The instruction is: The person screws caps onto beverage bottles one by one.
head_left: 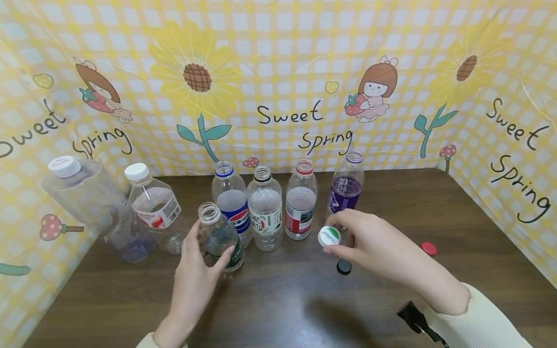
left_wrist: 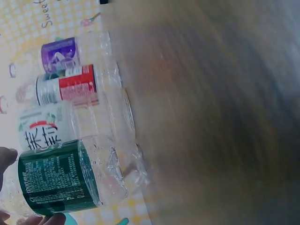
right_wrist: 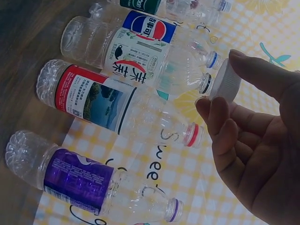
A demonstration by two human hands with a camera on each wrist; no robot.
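My left hand [head_left: 193, 270] holds a clear plastic bottle with a dark green label [head_left: 221, 239]. The bottle has no cap and leans slightly in the head view. In the left wrist view that green label [left_wrist: 56, 178] faces the camera, and only fingertips show. Off to the right, my right hand [head_left: 383, 244] pinches a white bottle cap with a green mark [head_left: 329, 236] between thumb and fingers. The cap [right_wrist: 226, 83] shows its ridged side in the right wrist view, apart from the bottles.
Uncapped bottles stand in a row: blue-labelled [head_left: 235, 212], white-labelled [head_left: 266, 217], red-labelled [head_left: 300, 210], purple-labelled [head_left: 345, 191]. Two white-capped bottles [head_left: 152, 203] [head_left: 87, 193] stand at left. A black cap [head_left: 344, 267] and a red cap [head_left: 428, 249] lie on the wooden table [head_left: 270, 309].
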